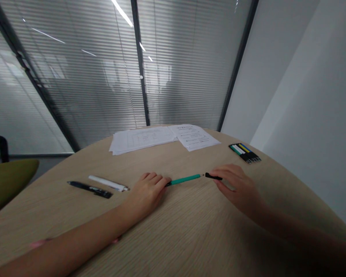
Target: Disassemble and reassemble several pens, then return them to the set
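Slim teal-green cylindrical pen [186,179], smooth, lies just above or on the pale wood-grained desk [178,223]; long axis left to right, bare metallic tip pointing right. Left hand [147,191]: palm down, forearm from near left, fingers closed on the pen's dark left end. Right hand [237,184]: reaches in from near right, fingers pinching small black elongated cap [213,176], just beside the tip, apart.

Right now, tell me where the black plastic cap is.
Head view, right of centre: the cap is in the right hand, just off the tip of the slim green pen.
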Tool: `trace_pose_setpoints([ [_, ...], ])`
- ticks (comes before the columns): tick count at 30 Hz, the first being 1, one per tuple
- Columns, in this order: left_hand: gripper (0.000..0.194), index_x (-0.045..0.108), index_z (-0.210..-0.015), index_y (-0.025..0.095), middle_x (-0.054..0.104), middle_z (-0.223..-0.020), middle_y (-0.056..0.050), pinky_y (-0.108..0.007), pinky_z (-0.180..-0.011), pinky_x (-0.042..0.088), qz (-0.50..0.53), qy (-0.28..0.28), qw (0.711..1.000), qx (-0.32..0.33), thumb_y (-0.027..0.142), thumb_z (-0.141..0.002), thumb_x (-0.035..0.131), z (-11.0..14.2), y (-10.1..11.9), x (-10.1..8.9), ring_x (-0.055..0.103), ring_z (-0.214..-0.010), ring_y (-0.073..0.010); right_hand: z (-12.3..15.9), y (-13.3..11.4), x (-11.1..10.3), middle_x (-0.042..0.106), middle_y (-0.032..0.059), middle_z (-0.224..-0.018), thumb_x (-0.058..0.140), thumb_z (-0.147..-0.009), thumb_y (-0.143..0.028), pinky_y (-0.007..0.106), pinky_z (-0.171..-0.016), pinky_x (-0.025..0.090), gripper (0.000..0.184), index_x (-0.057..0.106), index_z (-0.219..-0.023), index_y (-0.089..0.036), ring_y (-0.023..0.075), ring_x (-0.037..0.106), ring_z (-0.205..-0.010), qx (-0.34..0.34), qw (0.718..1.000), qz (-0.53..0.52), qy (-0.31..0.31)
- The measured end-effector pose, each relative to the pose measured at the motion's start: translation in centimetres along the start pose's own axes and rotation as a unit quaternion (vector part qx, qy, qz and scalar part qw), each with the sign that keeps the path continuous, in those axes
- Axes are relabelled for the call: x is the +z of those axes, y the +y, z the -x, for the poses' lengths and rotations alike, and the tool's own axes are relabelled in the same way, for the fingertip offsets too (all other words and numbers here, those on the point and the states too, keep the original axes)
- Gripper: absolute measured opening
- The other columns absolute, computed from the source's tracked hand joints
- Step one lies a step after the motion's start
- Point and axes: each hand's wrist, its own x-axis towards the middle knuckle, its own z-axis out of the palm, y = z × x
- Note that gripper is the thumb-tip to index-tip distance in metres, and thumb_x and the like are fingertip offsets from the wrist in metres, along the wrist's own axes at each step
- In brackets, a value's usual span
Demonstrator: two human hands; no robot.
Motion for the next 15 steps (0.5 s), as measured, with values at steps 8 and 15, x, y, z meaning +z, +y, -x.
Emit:
trace_pose_setpoints([
  [8, 0.021, 0.052, -0.096, 0.013, 0.06, -0.078, -0.007, -0.035, -0.067, 0.039, -0.013, -0.03, 0.999, 0.03, 0.015, -0.084, 0.035, -0.15, 0.38, -0.44, 0.052, -0.07, -0.0195, 0.09, -0.47, -0.12, 0.062, 0.0041, -0.082, 0.045, -0.079, -0.012, 0.032, -0.07, 0.044, 0.018, 0.059, -0.089, -0.019, 0.0151, 0.055, -0.078, -0.026, 0.999, -0.002, -0.023],
  [15, 0.021, 0.053, -0.095, 0.015, 0.06, -0.077, -0.006, -0.034, -0.067, 0.039, -0.014, -0.023, 0.999, 0.037, 0.02, -0.086, 0.035, -0.12, 0.35, -0.44, 0.052, -0.07, -0.0189, 0.01, -0.25, -0.1, 0.063, 0.0039, -0.081, 0.043, -0.081, -0.012, 0.032, -0.068, 0.043, 0.021, 0.061, -0.087, -0.02, 0.0146, 0.055, -0.075, -0.055, 0.998, -0.012, -0.04],
])
